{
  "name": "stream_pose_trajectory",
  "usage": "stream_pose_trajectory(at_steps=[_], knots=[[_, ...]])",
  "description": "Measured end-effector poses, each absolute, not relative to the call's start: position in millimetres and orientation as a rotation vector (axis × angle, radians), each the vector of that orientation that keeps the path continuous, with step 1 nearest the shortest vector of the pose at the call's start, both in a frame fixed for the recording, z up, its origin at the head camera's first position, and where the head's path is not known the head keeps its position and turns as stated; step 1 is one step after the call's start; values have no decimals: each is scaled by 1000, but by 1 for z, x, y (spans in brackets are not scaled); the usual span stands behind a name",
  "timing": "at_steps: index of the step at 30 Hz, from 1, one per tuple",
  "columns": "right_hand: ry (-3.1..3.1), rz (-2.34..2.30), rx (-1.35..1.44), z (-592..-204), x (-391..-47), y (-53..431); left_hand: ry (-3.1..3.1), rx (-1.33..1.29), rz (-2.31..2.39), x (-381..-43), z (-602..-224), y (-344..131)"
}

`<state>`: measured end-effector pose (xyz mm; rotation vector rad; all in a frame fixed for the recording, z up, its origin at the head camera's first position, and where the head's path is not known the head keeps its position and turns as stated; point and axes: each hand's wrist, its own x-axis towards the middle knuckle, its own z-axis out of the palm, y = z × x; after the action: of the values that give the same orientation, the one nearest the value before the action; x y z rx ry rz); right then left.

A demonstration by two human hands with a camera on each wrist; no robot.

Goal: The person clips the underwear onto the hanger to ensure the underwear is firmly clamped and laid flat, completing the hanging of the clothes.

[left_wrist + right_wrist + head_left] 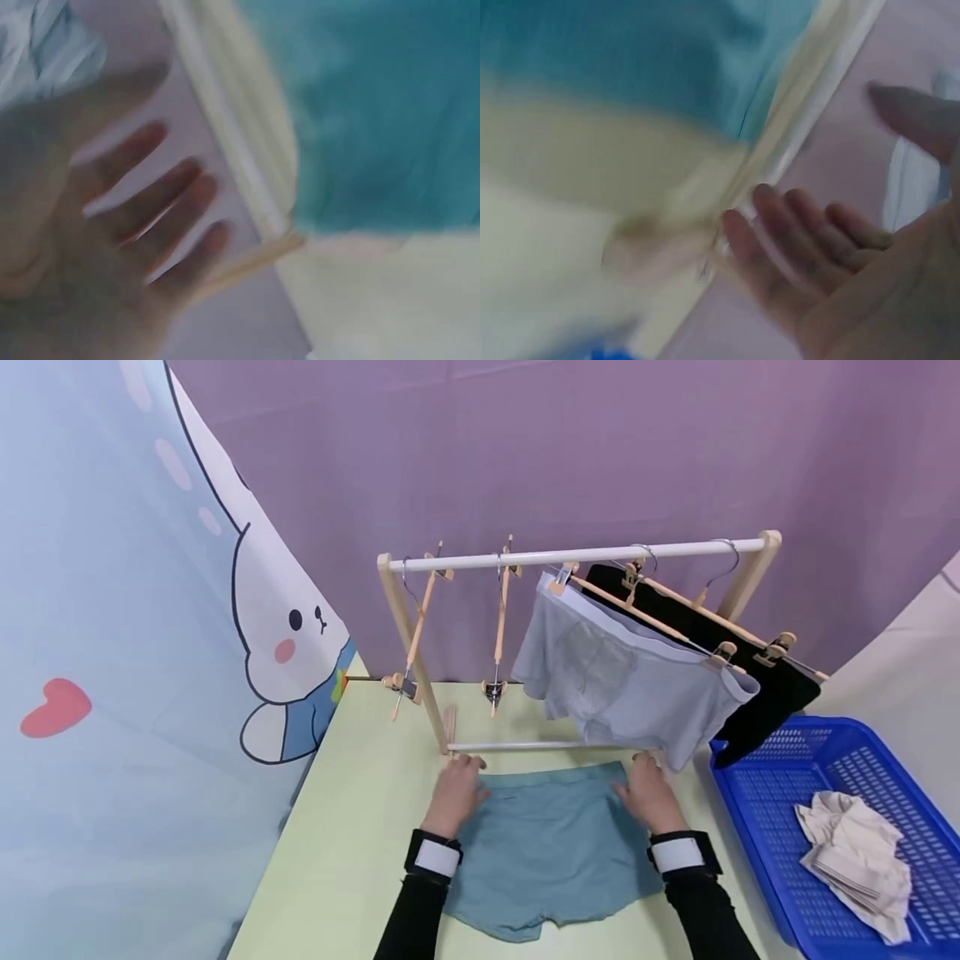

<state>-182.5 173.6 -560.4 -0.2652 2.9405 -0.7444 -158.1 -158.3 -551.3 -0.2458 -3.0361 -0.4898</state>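
1. On my feed, teal shorts (551, 852) lie spread on the counter (337, 827).
2. I see the left hand (454, 795) beside one waistband (555, 778) end, fingers (165, 187) loosely extended.
3. The right hand (651, 795), fingers relaxed, is by the other.

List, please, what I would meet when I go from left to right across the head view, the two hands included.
Printed red heart → printed white animal → left hand → teal shorts → right hand → blue basket.
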Motion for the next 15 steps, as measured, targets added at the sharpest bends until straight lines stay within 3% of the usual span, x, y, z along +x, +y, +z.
stream_pose_trajectory(at_steps=[6, 15], knots=[[2799, -722, -459, -581, -170, 144, -3273, -371, -464, -137, -588, -151], [2877, -734, -535, -619, -155, 150, -3179, -408, -788, -126, -619, -167]])
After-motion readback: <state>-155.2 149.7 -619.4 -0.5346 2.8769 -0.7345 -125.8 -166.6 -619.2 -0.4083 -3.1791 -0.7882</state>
